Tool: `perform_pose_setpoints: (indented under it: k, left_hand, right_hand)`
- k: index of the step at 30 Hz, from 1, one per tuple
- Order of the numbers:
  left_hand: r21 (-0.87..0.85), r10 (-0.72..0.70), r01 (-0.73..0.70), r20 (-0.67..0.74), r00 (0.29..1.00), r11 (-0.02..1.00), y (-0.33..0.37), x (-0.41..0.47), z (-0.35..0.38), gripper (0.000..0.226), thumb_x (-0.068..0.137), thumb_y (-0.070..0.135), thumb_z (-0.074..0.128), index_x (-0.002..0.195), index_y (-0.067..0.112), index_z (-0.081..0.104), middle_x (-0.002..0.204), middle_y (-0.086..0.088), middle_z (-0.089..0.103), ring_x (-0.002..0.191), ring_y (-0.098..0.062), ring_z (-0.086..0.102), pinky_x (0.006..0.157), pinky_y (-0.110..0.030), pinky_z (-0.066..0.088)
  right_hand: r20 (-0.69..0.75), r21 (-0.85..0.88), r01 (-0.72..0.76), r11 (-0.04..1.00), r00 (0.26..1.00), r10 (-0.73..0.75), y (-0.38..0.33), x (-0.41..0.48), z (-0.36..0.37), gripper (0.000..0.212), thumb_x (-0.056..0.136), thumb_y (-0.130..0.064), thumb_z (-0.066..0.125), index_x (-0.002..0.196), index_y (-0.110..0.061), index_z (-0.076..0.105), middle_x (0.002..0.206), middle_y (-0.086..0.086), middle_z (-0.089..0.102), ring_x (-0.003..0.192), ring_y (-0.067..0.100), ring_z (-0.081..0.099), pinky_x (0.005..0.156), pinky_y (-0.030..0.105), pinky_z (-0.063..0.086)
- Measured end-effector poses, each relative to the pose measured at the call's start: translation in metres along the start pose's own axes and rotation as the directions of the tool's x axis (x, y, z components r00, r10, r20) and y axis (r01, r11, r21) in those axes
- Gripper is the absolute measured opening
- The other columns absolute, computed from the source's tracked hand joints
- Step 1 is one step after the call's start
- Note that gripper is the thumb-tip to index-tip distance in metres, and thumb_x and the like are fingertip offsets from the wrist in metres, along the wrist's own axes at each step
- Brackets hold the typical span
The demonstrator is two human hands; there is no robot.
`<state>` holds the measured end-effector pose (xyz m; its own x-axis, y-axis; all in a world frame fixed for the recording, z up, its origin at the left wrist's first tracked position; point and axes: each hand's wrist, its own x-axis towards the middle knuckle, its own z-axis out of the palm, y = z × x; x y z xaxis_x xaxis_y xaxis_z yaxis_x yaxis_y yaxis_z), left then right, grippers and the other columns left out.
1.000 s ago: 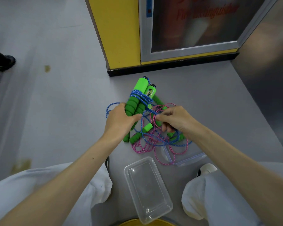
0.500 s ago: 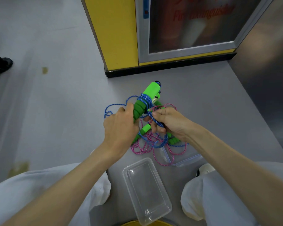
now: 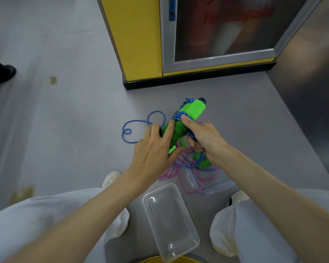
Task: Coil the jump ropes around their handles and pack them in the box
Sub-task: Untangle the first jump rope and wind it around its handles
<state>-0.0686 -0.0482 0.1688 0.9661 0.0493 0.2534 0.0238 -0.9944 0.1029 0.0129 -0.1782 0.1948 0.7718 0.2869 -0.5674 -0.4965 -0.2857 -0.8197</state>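
The grey floor (image 3: 65,130) runs out ahead of me to a yellow cabinet (image 3: 141,44), and my knees frame the work. Between them, close to me, sits the clear box (image 3: 169,221), open and with nothing in it yet; its lid (image 3: 217,186) lies just to the right, partly under the pink rope (image 3: 171,172), which sprawls uncoiled around another green handle (image 3: 202,161) on the floor. The green handles (image 3: 193,111) I am working on are up off the floor in front of me, pressed side by side, their long axis slanting from near-left to far-right, away from my body. The blue rope (image 3: 178,116) already rings their middle in several turns. My right hand (image 3: 205,137) has its fingers curled round the rope on the right side of the bundle, thumb (image 3: 185,119) pressed flat on the coil to keep it from slipping. My left hand (image 3: 154,152) is spread, fingers straight and laid against the left flank of the handles, gripping nothing. The loose tail (image 3: 134,121) loops on the floor to the left, just past my left fingertips, so that hand is the nearer one to gather it; I judge the next wrap has to cross the handles' axis, not follow it.
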Motion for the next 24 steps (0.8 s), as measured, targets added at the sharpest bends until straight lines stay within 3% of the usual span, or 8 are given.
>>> perform_pose_setpoints:
  k: [3,6,8,10,13,19,22,24]
  left_hand:
    - [-0.335,-0.158,0.263,0.311,0.937,0.905,0.000,0.009,-0.016,0.063,0.088,0.066,0.030,0.141,0.033,0.033,0.110,0.004,0.042,0.094,-0.012,0.047,0.069,-0.031,0.047]
    - [-0.674,-0.284,0.644,0.578,0.765,0.363,-0.008,0.023,-0.032,0.051,0.090,0.057,0.045,0.131,0.026,0.049,0.116,0.001,0.058,0.093,-0.012,0.061,0.077,-0.038,0.056]
    - [-0.643,-0.216,0.766,0.744,0.632,0.023,-0.013,0.028,-0.038,0.045,0.087,0.050,0.058,0.121,0.021,0.058,0.106,-0.002,0.068,0.081,-0.012,0.068,0.065,-0.036,0.059]
    - [-0.542,-0.049,0.826,0.839,0.542,-0.152,-0.014,0.026,-0.042,0.045,0.080,0.047,0.063,0.114,0.018,0.063,0.096,-0.002,0.073,0.076,-0.016,0.071,0.058,-0.031,0.057]
    - [-0.521,0.054,0.828,0.839,0.542,-0.208,-0.014,0.024,-0.044,0.042,0.074,0.039,0.066,0.108,0.015,0.065,0.091,-0.005,0.074,0.070,-0.018,0.071,0.055,-0.027,0.057]
    - [-0.613,-0.096,0.744,0.784,0.613,-0.266,-0.012,0.023,-0.039,0.032,0.086,0.024,0.065,0.113,0.008,0.062,0.087,-0.009,0.069,0.058,-0.017,0.065,0.051,-0.023,0.055]
    - [-0.626,-0.172,0.691,0.773,0.610,-0.362,-0.019,0.028,-0.038,0.027,0.088,0.024,0.064,0.108,0.007,0.063,0.086,-0.010,0.068,0.056,-0.017,0.064,0.049,-0.022,0.055]
    - [-0.662,-0.237,0.675,0.748,0.620,-0.326,-0.025,0.030,-0.037,0.027,0.087,0.023,0.065,0.110,0.008,0.061,0.087,-0.011,0.067,0.056,-0.018,0.065,0.050,-0.023,0.055]
  right_hand:
    - [-0.056,0.016,-0.002,1.000,0.998,0.003,-0.001,0.001,-0.003,0.042,0.087,-0.051,0.058,0.070,-0.012,0.058,0.040,0.001,0.043,0.030,0.010,0.027,0.037,0.019,0.021]
    - [-0.002,0.063,-0.004,0.998,1.000,0.004,-0.002,-0.001,-0.005,0.043,0.089,-0.050,0.056,0.076,-0.010,0.060,0.037,-0.001,0.044,0.030,0.010,0.025,0.038,0.020,0.021]
    - [0.066,0.110,0.018,0.994,0.997,-0.025,-0.003,-0.002,-0.005,0.044,0.091,-0.049,0.054,0.087,-0.005,0.062,0.036,-0.002,0.043,0.031,0.010,0.026,0.038,0.020,0.022]
    - [0.098,0.121,0.049,0.991,0.993,-0.061,-0.004,-0.004,-0.005,0.045,0.092,-0.046,0.054,0.079,-0.004,0.061,0.034,-0.002,0.041,0.033,0.012,0.026,0.040,0.022,0.023]
    - [0.086,0.116,0.062,0.991,0.994,-0.072,-0.003,-0.001,-0.005,0.046,0.092,-0.045,0.054,0.063,-0.010,0.055,0.035,0.000,0.042,0.036,0.015,0.025,0.043,0.024,0.024]
    - [0.158,0.121,0.034,0.992,0.986,-0.054,0.005,0.006,-0.002,0.041,0.091,-0.046,0.054,0.080,-0.008,0.064,0.053,0.006,0.058,0.044,0.015,0.041,0.045,0.023,0.038]
    - [0.171,0.066,0.093,0.994,0.980,-0.103,0.007,0.005,-0.004,0.026,0.089,-0.027,0.063,0.088,-0.002,0.070,0.053,0.001,0.060,0.047,0.011,0.045,0.050,0.019,0.042]
    - [0.156,0.021,0.119,0.993,0.980,-0.120,0.007,0.005,-0.004,0.019,0.086,-0.012,0.067,0.095,0.004,0.068,0.051,-0.002,0.059,0.044,0.006,0.046,0.050,0.015,0.042]
